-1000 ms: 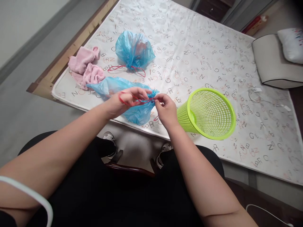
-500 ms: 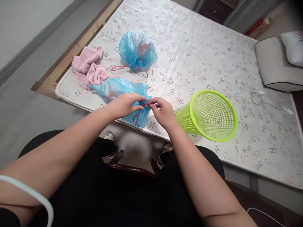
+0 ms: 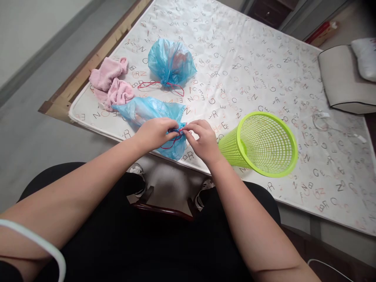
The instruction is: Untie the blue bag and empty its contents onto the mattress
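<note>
A blue plastic bag (image 3: 147,109) lies at the mattress's near edge, gathered at its neck with a red drawstring (image 3: 170,147). My left hand (image 3: 160,133) pinches the drawstring at the neck from the left. From the right, my right hand (image 3: 202,139) pinches the same red string, its fingertips almost touching the left ones. The knot itself is too small to make out. Behind lies a second blue bag (image 3: 170,62), closed, with red string loops spread in front of it.
A green mesh basket (image 3: 258,144) lies tilted right of my hands, its opening facing me. Pink cloth (image 3: 110,82) is bunched at the left on the letter-printed mattress (image 3: 235,78). A beige cushion (image 3: 346,78) is at the far right.
The red string loop that hung below my left hand now lies flatter and stretches to the left. Both hands stay at the bag's neck, the right fingers slightly more spread.
</note>
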### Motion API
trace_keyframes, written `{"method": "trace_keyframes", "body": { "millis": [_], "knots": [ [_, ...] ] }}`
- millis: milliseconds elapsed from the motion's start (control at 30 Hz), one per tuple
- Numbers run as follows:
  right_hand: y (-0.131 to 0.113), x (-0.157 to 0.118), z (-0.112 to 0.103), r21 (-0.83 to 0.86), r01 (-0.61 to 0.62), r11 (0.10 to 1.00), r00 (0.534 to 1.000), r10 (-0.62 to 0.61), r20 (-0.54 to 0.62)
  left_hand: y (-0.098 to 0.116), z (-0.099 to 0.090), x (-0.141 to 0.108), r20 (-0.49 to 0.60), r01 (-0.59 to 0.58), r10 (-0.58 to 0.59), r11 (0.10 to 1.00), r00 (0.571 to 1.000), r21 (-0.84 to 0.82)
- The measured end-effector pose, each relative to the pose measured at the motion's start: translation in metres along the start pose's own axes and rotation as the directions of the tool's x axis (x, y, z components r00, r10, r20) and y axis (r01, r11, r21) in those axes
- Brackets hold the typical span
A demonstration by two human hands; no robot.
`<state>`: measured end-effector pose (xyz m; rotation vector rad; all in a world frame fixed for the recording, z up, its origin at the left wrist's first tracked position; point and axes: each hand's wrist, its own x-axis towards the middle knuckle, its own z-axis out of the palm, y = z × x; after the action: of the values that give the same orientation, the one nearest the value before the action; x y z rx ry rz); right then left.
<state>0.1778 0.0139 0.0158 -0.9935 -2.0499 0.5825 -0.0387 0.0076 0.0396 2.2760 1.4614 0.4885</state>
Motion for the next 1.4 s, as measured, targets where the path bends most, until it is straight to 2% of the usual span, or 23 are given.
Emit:
{"method": "trace_keyframes", "body": {
  "millis": [133, 300, 433, 533, 600, 700, 767, 867, 967, 1133, 1300, 1400],
  "knots": [
    [0.001, -0.001, 0.001, 0.053, -0.028, 0.998, 0.998, 0.024, 0.065, -0.002, 0.003, -0.003, -0.007, -0.008, 0.009, 0.996, 1.0, 0.09],
    [0.003, -0.001, 0.002, 0.011, -0.09, 0.996, 0.985, 0.088, 0.151, 0.001, 0.002, -0.004, 0.084, -0.076, 0.064, 0.987, 0.994, 0.139],
    [0.005, -0.001, 0.003, -0.111, -0.242, 0.964, 0.964, 0.252, 0.081, 0.001, -0.001, -0.001, 0.087, 0.013, -0.028, 0.985, 0.996, 0.175],
    [0.007, -0.001, 0.007, -0.106, -0.327, 0.939, 0.943, 0.332, 0.038, -0.004, 0.0, 0.001, 0.104, 0.084, -0.109, 0.972, 0.989, 0.22],
    [0.007, -0.001, 0.011, -0.049, -0.349, 0.936, 0.935, 0.352, 0.048, -0.006, 0.003, 0.001, 0.063, 0.053, -0.068, 0.977, 0.996, 0.209],
    [0.007, 0.001, 0.012, 0.054, -0.373, 0.926, 0.926, 0.368, 0.08, -0.006, 0.007, 0.002, -0.092, -0.09, 0.103, 0.987, 0.99, 0.136],
    [0.005, 0.003, 0.01, 0.102, -0.379, 0.92, 0.924, 0.371, 0.087, -0.003, 0.007, 0.002, -0.142, -0.178, 0.189, 0.98, 0.972, 0.087],
    [0.002, 0.004, 0.007, 0.148, -0.37, 0.917, 0.929, 0.36, 0.09, 0.0, 0.007, 0.003, -0.135, -0.223, 0.225, 0.974, 0.965, 0.03],
    [0.0, 0.003, 0.007, 0.153, -0.364, 0.919, 0.93, 0.352, 0.102, 0.001, 0.007, 0.004, -0.131, -0.188, 0.187, 0.982, 0.974, 0.009],
    [0.001, 0.001, 0.008, 0.105, -0.39, 0.915, 0.921, 0.386, 0.056, 0.004, 0.005, 0.005, -0.103, -0.114, 0.108, 0.992, 0.989, -0.055],
    [0.005, 0.0, 0.005, 0.102, -0.215, 0.971, 0.975, 0.208, 0.079, 0.008, 0.003, 0.004, -0.091, -0.088, 0.078, 0.99, 0.993, -0.106],
    [0.009, -0.001, 0.006, 0.07, -0.205, 0.976, 0.976, 0.198, 0.092, 0.01, 0.002, 0.003, -0.092, -0.078, 0.067, 0.989, 0.994, -0.126]
  ]
}}
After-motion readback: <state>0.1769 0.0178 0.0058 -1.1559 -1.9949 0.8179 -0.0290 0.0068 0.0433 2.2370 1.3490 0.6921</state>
